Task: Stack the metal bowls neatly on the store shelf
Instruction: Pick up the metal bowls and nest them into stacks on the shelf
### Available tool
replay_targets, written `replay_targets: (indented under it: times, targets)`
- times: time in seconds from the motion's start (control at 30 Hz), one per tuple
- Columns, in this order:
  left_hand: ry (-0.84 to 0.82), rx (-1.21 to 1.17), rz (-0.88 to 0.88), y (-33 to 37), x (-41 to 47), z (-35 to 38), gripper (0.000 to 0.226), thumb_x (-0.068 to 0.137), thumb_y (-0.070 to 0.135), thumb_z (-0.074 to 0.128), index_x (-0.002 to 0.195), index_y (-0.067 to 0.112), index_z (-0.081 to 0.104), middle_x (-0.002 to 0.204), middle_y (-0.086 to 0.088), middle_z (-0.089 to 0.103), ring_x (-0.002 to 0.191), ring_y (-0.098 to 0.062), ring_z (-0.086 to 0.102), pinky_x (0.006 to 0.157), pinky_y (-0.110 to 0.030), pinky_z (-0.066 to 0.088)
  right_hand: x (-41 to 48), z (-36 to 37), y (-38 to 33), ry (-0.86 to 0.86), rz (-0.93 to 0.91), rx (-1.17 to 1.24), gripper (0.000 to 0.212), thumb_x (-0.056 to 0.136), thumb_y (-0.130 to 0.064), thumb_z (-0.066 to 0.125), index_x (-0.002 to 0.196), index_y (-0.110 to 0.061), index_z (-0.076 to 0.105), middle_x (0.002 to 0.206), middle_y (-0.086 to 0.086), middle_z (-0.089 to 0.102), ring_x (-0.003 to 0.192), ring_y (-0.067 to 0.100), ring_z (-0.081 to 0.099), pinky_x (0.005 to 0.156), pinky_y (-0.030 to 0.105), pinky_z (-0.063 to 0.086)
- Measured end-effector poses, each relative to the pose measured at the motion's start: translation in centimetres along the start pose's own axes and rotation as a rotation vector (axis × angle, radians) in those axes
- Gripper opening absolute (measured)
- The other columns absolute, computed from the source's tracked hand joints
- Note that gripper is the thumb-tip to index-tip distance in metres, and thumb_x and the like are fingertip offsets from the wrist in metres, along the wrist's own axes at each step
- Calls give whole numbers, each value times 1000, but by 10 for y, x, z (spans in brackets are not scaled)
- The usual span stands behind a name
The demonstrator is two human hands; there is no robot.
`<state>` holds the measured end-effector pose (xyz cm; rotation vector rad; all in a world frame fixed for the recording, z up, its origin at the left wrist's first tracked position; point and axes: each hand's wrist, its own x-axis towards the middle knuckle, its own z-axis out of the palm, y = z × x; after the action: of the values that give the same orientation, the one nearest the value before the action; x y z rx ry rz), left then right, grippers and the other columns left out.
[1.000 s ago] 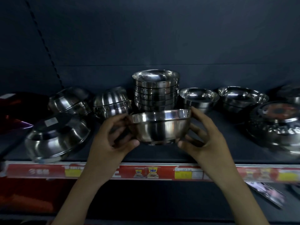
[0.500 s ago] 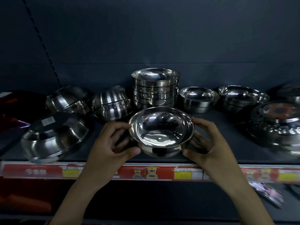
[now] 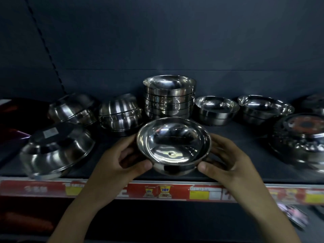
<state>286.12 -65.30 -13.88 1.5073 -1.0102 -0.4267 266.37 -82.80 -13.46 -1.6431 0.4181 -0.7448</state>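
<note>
At the bottom of the frame a red and yellow price strip [image 3: 157,191] runs along the front edge of the shelf [image 3: 245,135]. Just above it, at centre, the left hand [image 3: 119,163] and right hand [image 3: 229,163] grip one metal bowl [image 3: 173,146] between them, thumbs pressed on its lower wall and fingers curled round its sides. The bowl is tipped toward the camera, showing a shiny inside with dark reflections. I cannot tell whether its base touches the shelf. Directly behind it stands an upright stack of bowls [image 3: 169,100]. Overturned bowls [image 3: 121,114] lie to the left.
</note>
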Motion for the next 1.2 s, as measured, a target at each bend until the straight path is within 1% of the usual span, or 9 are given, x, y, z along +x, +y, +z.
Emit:
replay_targets:
  times: [0.07,0.27,0.33,0.43,0.5,0.6,0.77,0.97,1.2]
  targets:
    - [28,-11,35,5,-2,-1,76,61,42,80,133,38,56,128,13,66,124,-5,59,101,-30,47,-2,1,-5,15,-34,-3,70,60,-17,82,125,-27,60,115,-14,73,110,3,67,83,10,51]
    - [115,-104,224,41,16,-7,64,65,30,77,126,23,61,121,10,71,114,-5,65,88,-12,50,18,9,-28,95,-278,38,63,67,-28,84,125,-28,60,125,-10,69,118,7,64,87,17,53]
    - [150,-92,280,56,29,-9,57,68,30,75,123,23,63,119,9,72,112,-4,66,87,-13,49,33,13,-39,116,-347,61,69,66,-42,84,127,-25,58,126,-5,69,119,13,64,92,23,53]
    - [197,-120,335,74,55,-8,49,73,20,82,119,18,65,108,9,75,104,-1,68,84,-13,50,62,19,-54,179,-427,94,63,72,-40,74,129,-20,57,126,-3,69,120,13,63,99,28,52]
    - [223,-153,351,82,76,-7,45,77,17,72,121,12,64,100,10,76,98,1,68,82,-11,49,84,22,-60,205,-463,77,65,77,-42,68,135,-16,53,132,-3,65,125,13,59,104,35,49]
    - [230,-133,346,82,106,-7,37,89,7,66,126,9,62,110,3,74,105,-2,68,85,-13,50,116,26,-63,192,-479,7,72,82,-48,65,144,-19,44,142,-6,57,134,10,50,112,40,43]
    - [219,-63,312,62,144,-6,43,90,24,67,131,16,60,123,2,70,119,-11,62,103,-30,48,151,29,-52,188,-429,-67,76,84,-56,63,150,-26,37,144,-17,51,132,-3,47,114,34,40]
    - [237,-10,229,34,166,-7,49,81,53,67,125,30,64,131,-5,63,124,-16,59,109,-42,44,166,32,-36,161,-367,-104,58,91,-54,61,143,-37,42,134,-24,57,126,0,53,110,38,44]
    - [257,19,169,14,176,-6,50,78,59,66,124,40,63,133,-4,60,125,-16,57,109,-44,43,172,37,-24,161,-353,-65,30,94,-44,63,123,-49,53,123,-26,64,120,-2,58,109,43,45]
